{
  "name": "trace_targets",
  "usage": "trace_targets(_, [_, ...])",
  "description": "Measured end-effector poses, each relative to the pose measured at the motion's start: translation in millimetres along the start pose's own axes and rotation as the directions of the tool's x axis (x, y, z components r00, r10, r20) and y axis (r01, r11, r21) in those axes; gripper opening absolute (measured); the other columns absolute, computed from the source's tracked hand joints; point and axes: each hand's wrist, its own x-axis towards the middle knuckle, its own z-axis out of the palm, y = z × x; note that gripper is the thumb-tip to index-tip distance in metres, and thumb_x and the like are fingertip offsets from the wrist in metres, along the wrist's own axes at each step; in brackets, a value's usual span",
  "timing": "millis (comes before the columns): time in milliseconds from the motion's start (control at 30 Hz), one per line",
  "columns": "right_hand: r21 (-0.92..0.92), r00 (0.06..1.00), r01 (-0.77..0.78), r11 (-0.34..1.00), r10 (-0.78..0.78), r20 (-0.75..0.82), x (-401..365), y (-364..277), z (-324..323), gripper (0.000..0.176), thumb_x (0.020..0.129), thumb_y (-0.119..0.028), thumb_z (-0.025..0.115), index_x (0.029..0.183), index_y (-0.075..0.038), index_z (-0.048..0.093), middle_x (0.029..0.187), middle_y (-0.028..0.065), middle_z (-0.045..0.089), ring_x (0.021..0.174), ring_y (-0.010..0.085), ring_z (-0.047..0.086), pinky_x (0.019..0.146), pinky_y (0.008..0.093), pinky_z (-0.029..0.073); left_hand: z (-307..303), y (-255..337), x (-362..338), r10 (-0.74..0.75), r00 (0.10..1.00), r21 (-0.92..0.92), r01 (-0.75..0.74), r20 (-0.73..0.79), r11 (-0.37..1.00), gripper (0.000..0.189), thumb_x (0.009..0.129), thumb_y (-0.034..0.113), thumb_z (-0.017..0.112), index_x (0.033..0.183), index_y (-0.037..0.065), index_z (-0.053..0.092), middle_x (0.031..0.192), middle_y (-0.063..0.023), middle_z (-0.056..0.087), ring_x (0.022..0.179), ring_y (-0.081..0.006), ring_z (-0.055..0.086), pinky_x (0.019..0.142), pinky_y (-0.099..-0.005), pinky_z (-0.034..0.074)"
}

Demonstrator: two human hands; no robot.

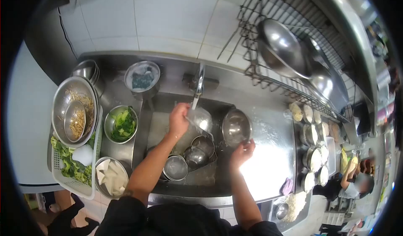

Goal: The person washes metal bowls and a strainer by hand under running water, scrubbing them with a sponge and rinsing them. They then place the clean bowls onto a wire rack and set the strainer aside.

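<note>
My left hand (179,120) grips the rim of a metal bowl (201,122) under the tap (199,83), in the stream of water. My right hand (243,153) is closed at the near rim of a second metal bowl (236,128), tilted over the sink's right edge; some fingertips are hidden behind it. Below, in the sink (157,127), small metal bowls (196,157) lie partly in cloudy water. A stack of metal cups (176,168) sits next to my left forearm.
Left of the sink are a bowl of green leaves (121,125), a bowl of white pieces (111,176), stacked bowls (58,110) and a broccoli basket (97,152). A wire rack (268,74) with large bowls hangs at upper right. Another person (350,185) works at far right.
</note>
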Motion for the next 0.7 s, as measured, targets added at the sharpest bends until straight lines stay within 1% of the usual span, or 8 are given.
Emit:
trace_targets(133, [0.130,0.980,-0.014,0.991,-0.012,0.197,-20,-17,26,0.020,0.085,-0.003,0.069,0.076,-0.001,0.051,0.115,0.0199,0.061,0.102,0.0338,0.059,0.093,0.0430,0.047,12,-22,-44,-0.715,0.695,-0.498,0.596,-0.073,0.631,0.026,0.084,-0.012,0.061,0.105,0.004,0.062,0.098,-0.0066,0.067,0.090,-0.0161,0.061,0.080,-0.0318,0.049])
trace_targets(233, [0.207,0.902,0.166,0.964,-0.233,0.364,-40,-70,51,0.030,0.087,-0.016,0.077,0.076,-0.003,0.052,0.105,0.0182,0.063,0.091,0.0301,0.059,0.086,0.0385,0.049,4,2,-53,-0.744,0.666,-0.505,0.661,0.054,0.555,0.030,0.086,-0.008,0.065,0.114,0.003,0.061,0.100,-0.0081,0.067,0.090,-0.0183,0.063,0.081,-0.0327,0.051])
trace_targets(367, [0.107,0.721,-0.104,0.989,0.001,0.693,-26,-125,47,0.046,0.088,-0.040,0.076,0.083,-0.001,0.053,0.112,0.0226,0.062,0.098,0.0350,0.063,0.083,0.0390,0.050,-15,45,-36,-0.812,0.556,-0.598,0.716,0.178,0.360,0.032,0.089,-0.003,0.064,0.120,0.003,0.059,0.102,-0.0077,0.068,0.088,-0.0200,0.065,0.076,-0.0343,0.053])
trace_targets(433, [0.089,0.720,0.368,0.926,-0.344,0.603,-25,-155,26,0.047,0.085,-0.040,0.079,0.093,-0.002,0.053,0.129,0.0258,0.058,0.109,0.0429,0.061,0.085,0.0433,0.051,-8,56,-39,-0.817,0.553,-0.678,0.665,0.164,0.314,0.029,0.091,-0.002,0.063,0.119,0.004,0.059,0.103,-0.0074,0.068,0.087,-0.0204,0.065,0.074,-0.0345,0.053])
trace_targets(500, [0.111,0.662,0.419,0.901,-0.387,0.642,-13,-194,-3,0.051,0.082,-0.039,0.081,0.101,-0.003,0.050,0.143,0.0261,0.050,0.115,0.0461,0.059,0.087,0.0464,0.052,23,54,-55,-0.704,0.710,-0.800,0.432,0.017,0.416,0.024,0.094,0.001,0.064,0.117,0.005,0.059,0.103,-0.0058,0.067,0.085,-0.0193,0.066,0.070,-0.0346,0.053])
trace_targets(567, [0.173,0.363,0.700,0.693,-0.553,0.750,13,-230,-28,0.048,0.079,-0.038,0.081,0.105,-0.003,0.059,0.142,0.0197,0.053,0.118,0.0444,0.059,0.090,0.0477,0.055,25,92,-54,-0.618,0.780,-0.872,0.368,0.100,0.323,0.021,0.095,0.003,0.065,0.116,0.006,0.059,0.105,-0.0039,0.066,0.085,-0.0168,0.064,0.070,-0.0343,0.053])
trace_targets(600, [0.245,0.293,0.741,0.625,-0.629,0.720,34,-247,-39,0.041,0.078,-0.037,0.082,0.096,-0.005,0.064,0.126,0.0162,0.065,0.108,0.0386,0.065,0.083,0.0456,0.057,27,100,-54,-0.655,0.742,-0.849,0.432,0.141,0.306,0.022,0.095,0.004,0.065,0.116,0.006,0.059,0.105,-0.0037,0.067,0.086,-0.0164,0.064,0.071,-0.0341,0.052])
trace_targets(700, [0.226,0.494,0.762,0.607,-0.770,0.403,112,-345,-59,0.022,0.082,-0.024,0.079,0.086,-0.007,0.065,0.083,0.0131,0.066,0.080,0.0352,0.068,0.069,0.0447,0.053,22,57,-82,-0.661,0.721,-0.707,0.577,0.206,0.409,0.031,0.091,0.000,0.065,0.121,0.003,0.057,0.107,-0.0072,0.068,0.095,-0.0212,0.066,0.081,-0.0359,0.054])
